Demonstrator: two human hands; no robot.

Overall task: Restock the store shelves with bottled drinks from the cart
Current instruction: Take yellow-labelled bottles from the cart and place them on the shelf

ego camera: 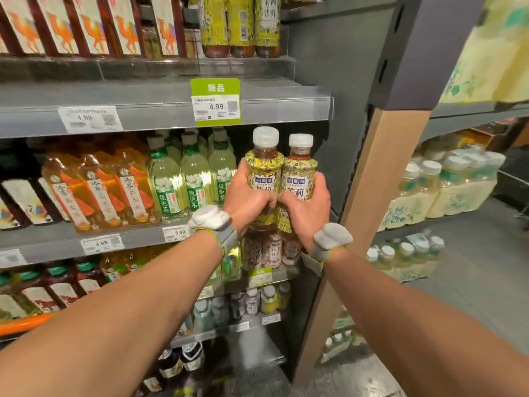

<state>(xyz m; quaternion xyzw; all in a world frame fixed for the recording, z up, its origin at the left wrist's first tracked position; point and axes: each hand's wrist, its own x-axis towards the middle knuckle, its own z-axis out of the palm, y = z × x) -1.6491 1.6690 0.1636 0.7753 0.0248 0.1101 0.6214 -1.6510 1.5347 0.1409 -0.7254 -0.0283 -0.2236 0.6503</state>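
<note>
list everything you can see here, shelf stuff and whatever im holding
yellow-label tea bottles in hand: 2, white caps, held side by side before the middle shelf's right end
yellow-label bottles up top: 3 showing, top shelf, right end
camel-label drinks: several, red and cream, top shelf, left
green-label tea bottles: 3 in front, more behind, middle shelf
orange-label tea bottles: 3 in front, middle shelf, left of the green ones
green price tag: 1, reads 4.99, top shelf edge
pink-label bottles: about 3, shelf below the hands
wrapped bottle packs: several, pale green, stacked at right
wrist devices: 2, white, one per wrist
left hand: grips the left bottle
right hand: grips the right bottle
</note>
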